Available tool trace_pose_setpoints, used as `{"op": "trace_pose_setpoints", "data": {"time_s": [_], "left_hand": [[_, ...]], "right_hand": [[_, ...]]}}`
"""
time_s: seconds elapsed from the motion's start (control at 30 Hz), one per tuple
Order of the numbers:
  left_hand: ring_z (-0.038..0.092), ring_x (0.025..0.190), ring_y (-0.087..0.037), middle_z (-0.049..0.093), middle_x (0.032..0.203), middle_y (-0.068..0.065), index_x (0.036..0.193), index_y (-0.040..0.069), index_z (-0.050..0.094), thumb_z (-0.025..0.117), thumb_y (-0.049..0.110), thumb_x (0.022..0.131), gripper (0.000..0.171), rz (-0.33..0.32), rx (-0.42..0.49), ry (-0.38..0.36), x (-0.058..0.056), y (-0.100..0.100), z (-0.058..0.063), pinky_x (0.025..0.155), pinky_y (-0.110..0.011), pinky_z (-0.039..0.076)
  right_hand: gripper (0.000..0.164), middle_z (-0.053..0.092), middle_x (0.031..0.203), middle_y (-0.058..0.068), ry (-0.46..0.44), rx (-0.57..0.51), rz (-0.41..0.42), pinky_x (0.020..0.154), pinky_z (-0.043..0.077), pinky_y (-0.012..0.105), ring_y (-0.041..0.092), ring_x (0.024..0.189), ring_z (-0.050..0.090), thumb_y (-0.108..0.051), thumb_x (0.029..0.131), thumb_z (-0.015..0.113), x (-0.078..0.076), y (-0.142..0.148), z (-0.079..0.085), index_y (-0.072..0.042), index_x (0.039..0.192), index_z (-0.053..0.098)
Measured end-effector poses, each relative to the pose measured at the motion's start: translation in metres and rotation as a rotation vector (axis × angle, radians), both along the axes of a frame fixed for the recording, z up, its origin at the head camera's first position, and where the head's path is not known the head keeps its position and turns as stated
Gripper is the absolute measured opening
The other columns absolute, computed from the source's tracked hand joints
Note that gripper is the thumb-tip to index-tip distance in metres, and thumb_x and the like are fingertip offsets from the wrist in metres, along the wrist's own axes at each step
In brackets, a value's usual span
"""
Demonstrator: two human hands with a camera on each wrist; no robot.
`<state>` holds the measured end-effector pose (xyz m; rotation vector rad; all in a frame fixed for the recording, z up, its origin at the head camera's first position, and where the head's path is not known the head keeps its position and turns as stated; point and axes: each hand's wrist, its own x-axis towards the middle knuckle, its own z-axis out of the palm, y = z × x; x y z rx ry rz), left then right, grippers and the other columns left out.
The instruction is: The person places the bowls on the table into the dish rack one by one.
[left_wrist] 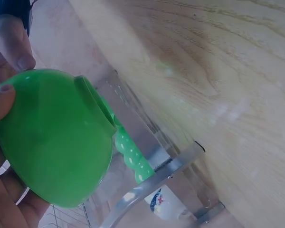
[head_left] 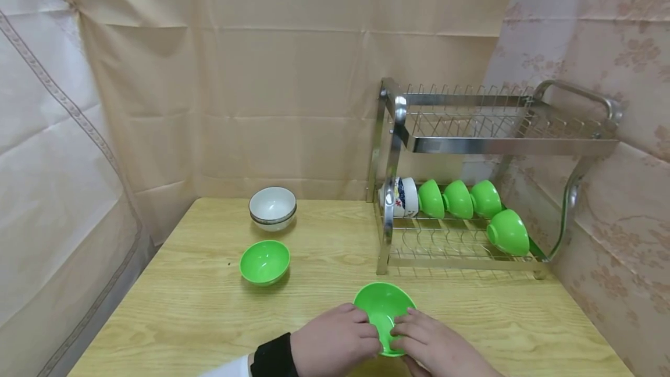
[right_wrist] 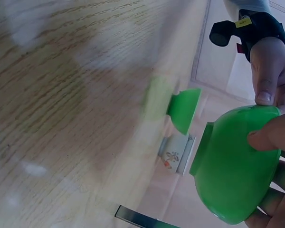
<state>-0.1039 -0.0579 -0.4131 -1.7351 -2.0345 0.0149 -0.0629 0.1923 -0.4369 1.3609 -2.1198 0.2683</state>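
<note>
Both hands hold one green bowl (head_left: 384, 307) above the front of the table, its opening facing up toward the head camera. The left hand (head_left: 339, 339) grips its left rim, fingers curled over the edge. At the right rim, the right hand (head_left: 437, 339) has its fingers inside and its thumb on the outer wall, as the right wrist view shows with the thumb on the bowl (right_wrist: 237, 161). In the left wrist view the bowl's (left_wrist: 57, 137) foot ring points toward the rack. A second green bowl (head_left: 264, 263) stands upright on the table to the left.
Behind that bowl stand stacked white bowls (head_left: 273, 205). A two-tier metal dish rack (head_left: 502, 145) occupies the back right. Its lower tier holds patterned white bowls (head_left: 410, 196) and several green bowls (head_left: 458, 199) on their sides. Cloth curtains (head_left: 282, 74) hang behind the wooden table (head_left: 178, 301).
</note>
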Motion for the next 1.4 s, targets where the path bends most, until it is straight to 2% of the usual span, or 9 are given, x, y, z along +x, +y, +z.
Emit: {"op": "trace_pose_setpoints", "data": {"time_s": [0.1, 0.3, 0.5, 0.73, 0.8, 0.87, 1.0, 1.2, 1.4], "left_hand": [[0.049, 0.087, -0.001, 0.062, 0.094, 0.022, 0.096, 0.033, 0.071, 0.068, 0.035, 0.093, 0.005, 0.0, -0.007, 0.012, 0.0, 0.002, 0.0, 0.077, -0.014, 0.036], [0.05, 0.086, -0.001, 0.063, 0.093, 0.021, 0.095, 0.032, 0.07, 0.069, 0.034, 0.093, 0.004, -0.004, 0.0, -0.004, -0.001, 0.006, -0.001, 0.077, -0.015, 0.038], [0.052, 0.088, -0.002, 0.064, 0.097, 0.021, 0.098, 0.03, 0.07, 0.068, 0.033, 0.094, 0.005, 0.015, 0.015, -0.034, -0.004, 0.013, -0.002, 0.082, -0.016, 0.04], [0.055, 0.104, -0.006, 0.065, 0.107, 0.016, 0.107, 0.029, 0.071, 0.07, 0.032, 0.093, 0.015, 0.059, 0.096, -0.03, -0.009, 0.026, -0.003, 0.097, -0.022, 0.043], [0.054, 0.114, -0.009, 0.063, 0.118, 0.011, 0.118, 0.028, 0.068, 0.071, 0.035, 0.092, 0.027, 0.071, 0.136, -0.031, -0.009, 0.03, -0.003, 0.104, -0.026, 0.04], [0.051, 0.123, -0.014, 0.059, 0.131, 0.004, 0.13, 0.027, 0.062, 0.07, 0.04, 0.091, 0.042, 0.083, 0.18, -0.038, -0.01, 0.033, -0.003, 0.11, -0.031, 0.037], [0.042, 0.135, -0.023, 0.044, 0.149, -0.005, 0.148, 0.024, 0.045, 0.068, 0.049, 0.09, 0.067, 0.123, 0.239, -0.058, -0.009, 0.039, -0.005, 0.114, -0.037, 0.033], [0.042, 0.137, -0.027, 0.039, 0.153, -0.006, 0.151, 0.024, 0.041, 0.057, 0.06, 0.093, 0.07, 0.165, 0.219, -0.045, -0.01, 0.049, -0.009, 0.113, -0.04, 0.034], [0.04, 0.138, -0.027, 0.038, 0.154, -0.006, 0.153, 0.024, 0.037, 0.047, 0.065, 0.096, 0.071, 0.163, 0.148, -0.026, -0.009, 0.058, -0.015, 0.113, -0.041, 0.034]], "right_hand": [[0.031, 0.066, 0.104, -0.006, -0.043, 0.005, 0.016, 0.113, 0.032, 0.032, 0.012, 0.102, 0.063, -0.01, 0.1, 0.037, 0.001, 0.002, -0.003, -0.017, 0.101, 0.067], [0.036, 0.063, 0.097, -0.012, -0.083, 0.005, -0.001, 0.111, 0.033, 0.031, 0.004, 0.096, 0.06, 0.0, 0.069, 0.063, 0.004, 0.004, -0.006, -0.018, 0.1, 0.066], [0.027, 0.065, 0.096, -0.01, -0.062, 0.004, -0.049, 0.115, 0.027, 0.028, 0.006, 0.096, 0.062, -0.036, 0.086, 0.073, 0.004, 0.006, -0.003, -0.016, 0.102, 0.066], [0.036, 0.069, 0.104, -0.008, -0.091, -0.112, -0.132, 0.114, 0.029, 0.024, 0.015, 0.102, 0.066, -0.023, 0.108, 0.032, 0.002, 0.013, -0.005, -0.017, 0.106, 0.067], [0.029, 0.069, 0.11, -0.006, -0.105, -0.144, -0.193, 0.107, 0.039, 0.024, 0.017, 0.105, 0.066, -0.025, 0.108, 0.038, 0.004, 0.016, -0.005, -0.019, 0.109, 0.067], [0.015, 0.068, 0.116, -0.004, -0.152, -0.168, -0.282, 0.096, 0.049, 0.026, 0.019, 0.106, 0.066, -0.019, 0.101, 0.058, 0.007, 0.02, -0.003, -0.021, 0.113, 0.066], [0.04, 0.069, 0.114, -0.002, -0.305, -0.243, -0.509, 0.079, 0.058, 0.036, 0.02, 0.101, 0.068, -0.001, 0.081, 0.078, 0.012, 0.029, 0.005, -0.02, 0.114, 0.065], [0.024, 0.068, 0.116, 0.012, -0.669, -0.514, -0.741, 0.088, 0.051, 0.058, 0.036, 0.111, 0.062, -0.006, 0.097, 0.062, 0.0, 0.056, 0.021, -0.006, 0.121, 0.061], [0.04, 0.047, 0.14, 0.033, -0.909, -0.737, -0.764, 0.103, 0.037, 0.064, 0.047, 0.131, 0.043, -0.018, 0.107, 0.043, -0.027, 0.1, 0.026, 0.008, 0.137, 0.04]]}}
